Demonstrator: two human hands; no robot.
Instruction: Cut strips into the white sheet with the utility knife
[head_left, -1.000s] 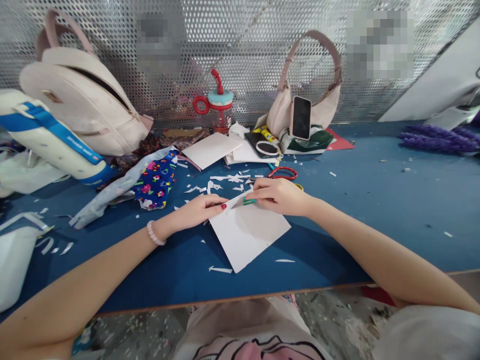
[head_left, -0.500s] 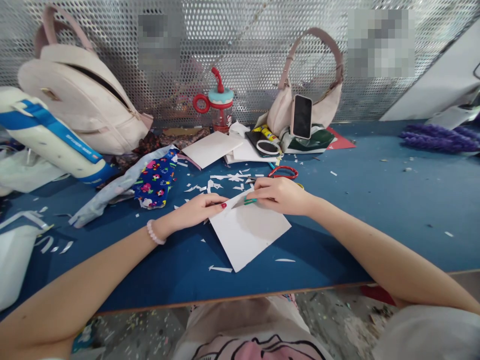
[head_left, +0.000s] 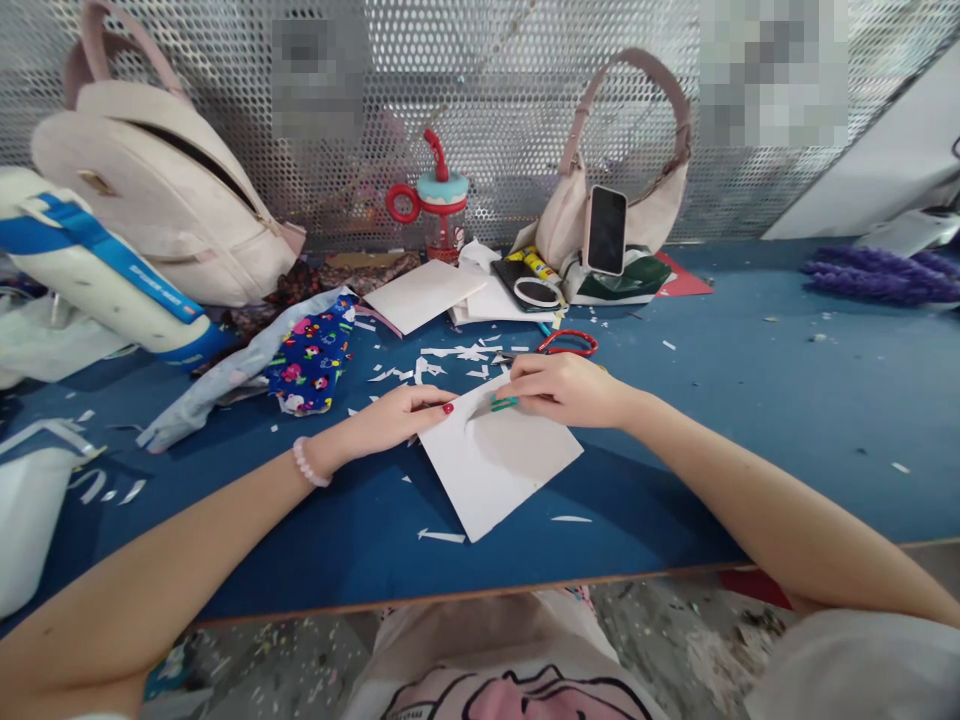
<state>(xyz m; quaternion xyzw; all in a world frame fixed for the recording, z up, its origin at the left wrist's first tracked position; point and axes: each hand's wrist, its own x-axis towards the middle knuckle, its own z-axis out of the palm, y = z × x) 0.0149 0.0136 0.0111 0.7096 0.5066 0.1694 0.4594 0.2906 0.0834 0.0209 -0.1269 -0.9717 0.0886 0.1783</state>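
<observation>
A white sheet of folded paper or card (head_left: pixel 499 470) lies at a slant near the table's front edge. My left hand (head_left: pixel 401 415) grips its upper left edge, the red-nailed thumb on top and the other fingers at or under the rim. At the upper edge, my right hand (head_left: pixel 559 388) is closed, its curled fingers pinching the sheet. Green shows at those fingertips; whether it is nails or a small object I cannot tell. Between the hands a narrow shadowed fold or flap rises from the paper. Red-handled scissors (head_left: pixel 574 343) lie just beyond my right hand.
White paper scraps (head_left: pixel 427 370) litter the blue table (head_left: pixel 750 400). Behind are more white sheets (head_left: pixel 424 295), a red-handled cup (head_left: pixel 444 215), a handbag with a phone (head_left: pixel 606 230) before it, and a backpack (head_left: pixel 165 200). A patterned cloth item (head_left: pixel 311 360) lies left.
The view has shifted very slightly. Both hands stay at the paper's upper edge, and the fold beside my right fingertips looks a little changed in shape.
</observation>
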